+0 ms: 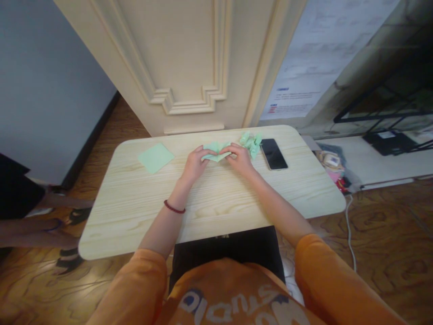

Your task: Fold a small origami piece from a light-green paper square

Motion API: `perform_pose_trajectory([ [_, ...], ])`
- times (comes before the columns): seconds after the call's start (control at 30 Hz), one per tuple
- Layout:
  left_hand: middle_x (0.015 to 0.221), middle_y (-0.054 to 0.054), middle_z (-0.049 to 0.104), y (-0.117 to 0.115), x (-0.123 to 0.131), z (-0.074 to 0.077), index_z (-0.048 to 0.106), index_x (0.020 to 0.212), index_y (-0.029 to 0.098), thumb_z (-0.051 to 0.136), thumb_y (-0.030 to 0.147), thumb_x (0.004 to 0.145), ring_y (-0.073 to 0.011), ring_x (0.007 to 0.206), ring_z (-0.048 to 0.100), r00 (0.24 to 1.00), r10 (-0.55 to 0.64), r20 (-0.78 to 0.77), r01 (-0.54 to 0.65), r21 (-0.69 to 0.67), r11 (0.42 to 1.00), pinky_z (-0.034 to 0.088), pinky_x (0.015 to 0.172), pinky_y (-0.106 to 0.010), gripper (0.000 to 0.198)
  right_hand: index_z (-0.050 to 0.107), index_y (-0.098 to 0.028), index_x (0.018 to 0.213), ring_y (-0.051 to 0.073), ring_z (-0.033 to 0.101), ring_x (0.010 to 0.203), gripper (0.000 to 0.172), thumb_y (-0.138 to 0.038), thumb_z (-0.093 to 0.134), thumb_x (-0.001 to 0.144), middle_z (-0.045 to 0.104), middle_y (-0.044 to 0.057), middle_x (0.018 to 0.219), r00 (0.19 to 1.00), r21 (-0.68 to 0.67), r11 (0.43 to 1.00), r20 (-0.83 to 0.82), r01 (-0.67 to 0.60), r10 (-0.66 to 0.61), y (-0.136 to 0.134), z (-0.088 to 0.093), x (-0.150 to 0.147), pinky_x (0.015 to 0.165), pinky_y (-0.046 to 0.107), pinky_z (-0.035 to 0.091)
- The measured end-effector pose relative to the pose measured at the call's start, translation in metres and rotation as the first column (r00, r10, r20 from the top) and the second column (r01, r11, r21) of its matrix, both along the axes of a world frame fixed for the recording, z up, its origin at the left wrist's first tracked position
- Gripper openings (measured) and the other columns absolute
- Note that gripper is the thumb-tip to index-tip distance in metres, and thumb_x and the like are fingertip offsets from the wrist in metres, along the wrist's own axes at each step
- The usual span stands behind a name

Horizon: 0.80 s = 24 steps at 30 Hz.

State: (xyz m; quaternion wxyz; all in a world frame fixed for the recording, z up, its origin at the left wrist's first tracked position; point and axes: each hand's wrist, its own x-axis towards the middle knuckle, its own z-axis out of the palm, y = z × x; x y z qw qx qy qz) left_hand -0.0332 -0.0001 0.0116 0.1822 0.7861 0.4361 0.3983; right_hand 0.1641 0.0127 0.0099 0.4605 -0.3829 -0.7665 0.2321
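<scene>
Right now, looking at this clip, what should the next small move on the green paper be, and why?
Probably press the crease of the folded green paper down against the pale wooden table, since the left hand and right hand grip its ends and it seems slightly raised.

Pale wood table (135, 216): green paper square (156, 158), crumpled green paper (251, 143), smartphone (274, 154).

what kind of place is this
Probably a room in a home or small office: a cream panelled door, a wood-patterned floor and a small pale wood-grain table.
</scene>
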Motion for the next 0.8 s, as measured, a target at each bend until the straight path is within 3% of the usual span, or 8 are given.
perform_pose_trajectory([
  [0.13, 0.103, -0.003, 0.067, -0.003, 0.003, 0.002, 0.061, 0.113, 0.021, 0.054, 0.01, 0.076, -0.0168, 0.087, 0.063, 0.996, 0.04, 0.081, -0.037, -0.045, 0.998, 0.05, 0.081, -0.029, 0.04, 0.072, -0.018, 0.081, 0.017, 0.053, 0.07, 0.028, -0.006, 0.05, 0.069, 0.057, 0.001, 0.071, 1.0, -0.012, 1.0, 0.012, 0.009, -0.009, -0.002, 0.001, 0.0, 0.068, 0.028, 0.042],
  [0.23, 0.094, 0.0, 0.068, -0.005, 0.004, 0.003, 0.045, 0.133, 0.024, 0.059, 0.013, 0.074, -0.014, 0.074, 0.063, 0.984, 0.114, 0.137, -0.099, -0.11, 0.989, 0.05, 0.074, -0.025, 0.061, 0.072, -0.018, 0.082, 0.018, 0.055, 0.072, 0.028, -0.007, 0.049, 0.07, 0.059, 0.002, 0.072, 1.0, -0.02, 1.0, 0.02, 0.011, -0.01, -0.002, 0.001, 0.0, 0.07, 0.029, 0.043],
  [0.3, 0.086, 0.002, 0.067, -0.006, 0.005, 0.003, 0.041, 0.136, 0.025, 0.062, 0.016, 0.075, -0.0134, 0.071, 0.063, 0.98, 0.123, 0.154, -0.102, -0.137, 0.985, 0.05, 0.072, -0.024, 0.065, 0.072, -0.018, 0.085, 0.019, 0.057, 0.075, 0.029, -0.008, 0.049, 0.07, 0.063, 0.003, 0.078, 1.0, -0.029, 1.0, 0.018, -0.001, 0.002, -0.002, 0.0, 0.0, 0.072, 0.03, 0.044],
  [0.43, 0.08, 0.003, 0.065, -0.004, 0.009, -0.001, 0.051, 0.121, 0.023, 0.063, 0.022, 0.077, -0.0125, 0.072, 0.064, 0.977, 0.086, 0.197, -0.057, -0.146, 0.988, 0.051, 0.071, -0.024, 0.046, 0.065, -0.021, 0.109, 0.018, 0.06, 0.083, 0.042, -0.01, 0.051, 0.071, 0.068, 0.004, 0.099, 0.999, -0.071, 0.997, -0.041, -0.012, 0.009, -0.003, -0.001, -0.003, 0.075, 0.03, 0.047],
  [0.57, 0.081, 0.001, 0.064, 0.0, 0.012, -0.007, 0.058, 0.097, 0.019, 0.061, 0.023, 0.073, -0.0131, 0.071, 0.062, 0.958, 0.085, 0.275, -0.04, -0.165, 0.985, 0.051, 0.065, -0.023, 0.024, 0.047, -0.027, 0.134, 0.016, 0.06, 0.075, 0.062, -0.016, 0.059, 0.074, 0.067, 0.0, 0.089, 0.987, -0.177, 0.984, -0.162, -0.032, 0.003, -0.005, -0.002, -0.005, 0.072, 0.028, 0.049],
  [0.63, 0.082, 0.0, 0.064, 0.001, 0.013, -0.009, 0.06, 0.09, 0.018, 0.06, 0.023, 0.071, -0.0138, 0.072, 0.061, 0.949, 0.085, 0.305, -0.027, -0.189, 0.982, 0.051, 0.064, -0.023, 0.019, 0.049, -0.026, 0.13, 0.015, 0.061, 0.074, 0.057, -0.02, 0.062, 0.074, 0.066, -0.001, 0.084, 0.977, -0.204, 0.977, -0.212, -0.065, 0.02, -0.004, -0.004, -0.006, 0.07, 0.027, 0.049],
  [0.8, 0.082, -0.002, 0.066, 0.002, 0.014, -0.009, 0.063, 0.084, 0.017, 0.065, 0.033, 0.073, -0.015, 0.075, 0.061, 0.913, 0.069, 0.403, 0.039, -0.255, 0.966, 0.052, 0.065, -0.024, 0.02, 0.064, -0.019, 0.092, 0.016, 0.059, 0.076, 0.023, -0.027, 0.064, 0.071, 0.065, 0.002, 0.087, 0.96, -0.267, 0.96, -0.28, -0.08, 0.002, 0.002, -0.008, -0.008, 0.066, 0.027, 0.049],
])
